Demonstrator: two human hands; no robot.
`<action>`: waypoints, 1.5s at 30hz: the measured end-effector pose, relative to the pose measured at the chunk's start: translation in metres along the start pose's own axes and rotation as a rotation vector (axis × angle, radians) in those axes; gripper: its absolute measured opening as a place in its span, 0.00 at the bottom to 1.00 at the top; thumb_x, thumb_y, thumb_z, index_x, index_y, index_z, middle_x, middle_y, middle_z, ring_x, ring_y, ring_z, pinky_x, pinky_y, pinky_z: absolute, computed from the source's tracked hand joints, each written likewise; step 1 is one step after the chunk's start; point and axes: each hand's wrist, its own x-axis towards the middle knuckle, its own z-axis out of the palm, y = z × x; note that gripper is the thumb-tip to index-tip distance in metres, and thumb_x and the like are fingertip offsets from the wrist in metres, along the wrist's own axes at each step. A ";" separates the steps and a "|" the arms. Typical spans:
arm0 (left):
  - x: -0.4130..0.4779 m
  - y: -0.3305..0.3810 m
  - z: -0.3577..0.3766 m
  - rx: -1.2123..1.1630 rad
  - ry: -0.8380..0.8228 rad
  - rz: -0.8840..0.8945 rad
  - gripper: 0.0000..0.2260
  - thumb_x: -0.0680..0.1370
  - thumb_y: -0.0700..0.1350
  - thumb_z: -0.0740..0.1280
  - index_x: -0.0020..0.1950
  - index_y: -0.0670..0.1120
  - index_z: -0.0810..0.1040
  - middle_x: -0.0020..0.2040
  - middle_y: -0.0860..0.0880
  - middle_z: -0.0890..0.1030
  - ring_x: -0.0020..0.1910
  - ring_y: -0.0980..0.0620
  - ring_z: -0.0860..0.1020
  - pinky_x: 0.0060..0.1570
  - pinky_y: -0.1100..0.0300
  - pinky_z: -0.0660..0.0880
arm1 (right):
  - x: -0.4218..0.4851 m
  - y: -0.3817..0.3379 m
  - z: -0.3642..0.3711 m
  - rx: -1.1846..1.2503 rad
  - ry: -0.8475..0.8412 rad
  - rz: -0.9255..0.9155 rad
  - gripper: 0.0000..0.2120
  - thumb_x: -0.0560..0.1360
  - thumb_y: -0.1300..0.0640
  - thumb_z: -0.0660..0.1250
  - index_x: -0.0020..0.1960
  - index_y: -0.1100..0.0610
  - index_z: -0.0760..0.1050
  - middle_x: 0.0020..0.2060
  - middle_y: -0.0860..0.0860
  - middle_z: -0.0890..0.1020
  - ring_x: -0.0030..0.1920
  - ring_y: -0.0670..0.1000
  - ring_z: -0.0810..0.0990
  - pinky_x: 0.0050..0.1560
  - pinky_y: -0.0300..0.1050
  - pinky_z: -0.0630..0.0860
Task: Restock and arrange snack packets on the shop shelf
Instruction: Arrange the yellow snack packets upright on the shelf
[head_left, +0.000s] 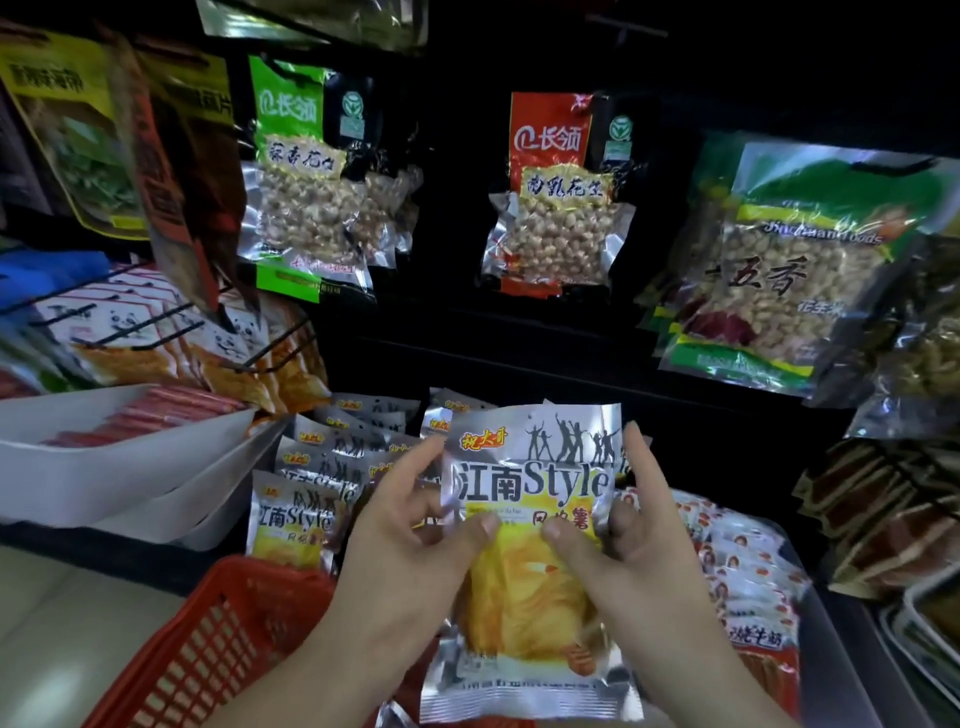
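Above a red basket (218, 639), left hand (410, 561) and right hand (639, 551) pinch a silver packet (530, 519) by its sides, label upright, probably to align it with matching packets (296, 509) behind.

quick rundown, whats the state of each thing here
silver snack packet, sealed, upright, held in both hands
left hand, pinches the packet's left side
right hand, pinches the packet's right side
matching packets, standing in rows
red basket, inside not visible
green peanut packet, hanging, sealed
red peanut packet, hanging, sealed
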 end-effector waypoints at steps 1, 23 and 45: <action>0.003 -0.004 0.000 -0.002 0.012 0.008 0.34 0.73 0.49 0.79 0.73 0.70 0.67 0.58 0.60 0.82 0.56 0.62 0.80 0.48 0.71 0.74 | 0.001 0.003 0.001 0.020 0.024 -0.001 0.48 0.71 0.59 0.79 0.76 0.26 0.58 0.50 0.33 0.82 0.53 0.35 0.80 0.58 0.34 0.73; 0.012 0.005 -0.008 -0.012 -0.059 0.032 0.29 0.75 0.44 0.78 0.66 0.71 0.71 0.56 0.63 0.82 0.54 0.63 0.81 0.41 0.70 0.79 | 0.011 0.001 -0.014 0.102 -0.149 0.213 0.40 0.64 0.52 0.83 0.71 0.32 0.72 0.70 0.45 0.78 0.59 0.54 0.86 0.49 0.50 0.84; 0.000 0.007 -0.016 0.067 -0.191 0.036 0.29 0.72 0.37 0.79 0.64 0.65 0.79 0.59 0.65 0.82 0.57 0.64 0.81 0.54 0.58 0.81 | 0.005 0.005 -0.024 -0.534 -0.167 -0.057 0.46 0.67 0.37 0.78 0.77 0.25 0.55 0.77 0.30 0.59 0.75 0.41 0.67 0.69 0.55 0.75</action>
